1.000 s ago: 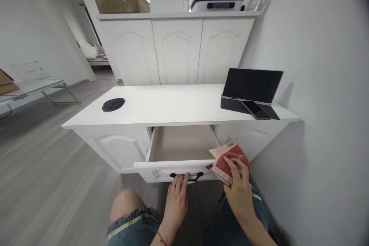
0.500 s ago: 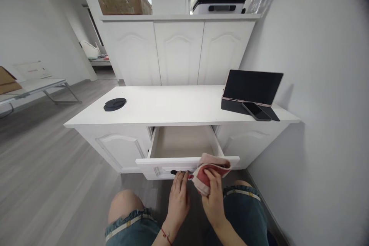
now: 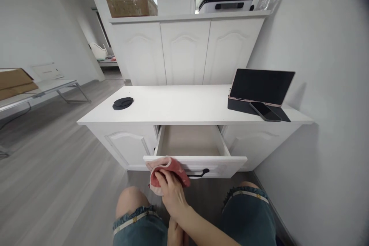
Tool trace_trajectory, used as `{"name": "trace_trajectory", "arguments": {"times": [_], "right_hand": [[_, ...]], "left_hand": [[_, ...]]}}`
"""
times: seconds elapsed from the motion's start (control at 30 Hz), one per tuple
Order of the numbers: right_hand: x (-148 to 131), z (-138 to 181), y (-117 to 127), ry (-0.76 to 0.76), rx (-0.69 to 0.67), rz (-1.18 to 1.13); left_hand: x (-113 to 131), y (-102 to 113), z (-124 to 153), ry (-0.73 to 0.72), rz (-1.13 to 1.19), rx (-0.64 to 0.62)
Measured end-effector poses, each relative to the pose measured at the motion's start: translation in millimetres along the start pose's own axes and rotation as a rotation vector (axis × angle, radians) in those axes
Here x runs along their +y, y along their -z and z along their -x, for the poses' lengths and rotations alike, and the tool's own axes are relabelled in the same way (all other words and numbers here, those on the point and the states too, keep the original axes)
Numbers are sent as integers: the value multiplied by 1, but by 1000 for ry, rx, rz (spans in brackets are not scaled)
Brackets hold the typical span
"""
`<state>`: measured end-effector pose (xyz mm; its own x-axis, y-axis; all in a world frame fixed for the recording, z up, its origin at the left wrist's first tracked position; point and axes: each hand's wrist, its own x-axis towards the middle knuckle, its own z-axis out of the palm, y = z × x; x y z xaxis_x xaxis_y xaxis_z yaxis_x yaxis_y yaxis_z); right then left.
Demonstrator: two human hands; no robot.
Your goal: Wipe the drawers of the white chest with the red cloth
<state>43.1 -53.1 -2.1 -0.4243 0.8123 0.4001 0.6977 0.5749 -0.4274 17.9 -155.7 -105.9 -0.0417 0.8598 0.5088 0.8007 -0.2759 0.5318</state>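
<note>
The right hand (image 3: pixel 172 192) is clamped on a bunched red-and-pink towel (image 3: pixel 176 168), held against the left part of the open drawer's front (image 3: pixel 226 166), beside the black handle (image 3: pixel 204 172). The left hand (image 3: pixel 174 232) is mostly hidden below; its grip cannot be told.

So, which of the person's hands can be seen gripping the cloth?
The right hand, whose forearm slants up from the lower right: its fingers visibly grip the red-and-pink cloth. The left hand is mostly hidden below, its hold unclear.
</note>
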Motion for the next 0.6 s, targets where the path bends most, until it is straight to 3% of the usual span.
{"name": "trace_trajectory", "arguments": {"times": [0.17, 0.3, 0.47, 0.6], "right_hand": [[11, 5, -31, 61, -116, 133], [35, 17, -38, 54, -232, 186], [64, 40, -28, -11, -258, 231], [91, 65, -11, -41, -161, 310]], "left_hand": [[-2, 25, -5, -10, 76, -43], [-12, 48, -27, -26, 127, 65], [2, 57, -72, -125, 78, 142], [18, 50, -97, -194, 57, 110]]}}
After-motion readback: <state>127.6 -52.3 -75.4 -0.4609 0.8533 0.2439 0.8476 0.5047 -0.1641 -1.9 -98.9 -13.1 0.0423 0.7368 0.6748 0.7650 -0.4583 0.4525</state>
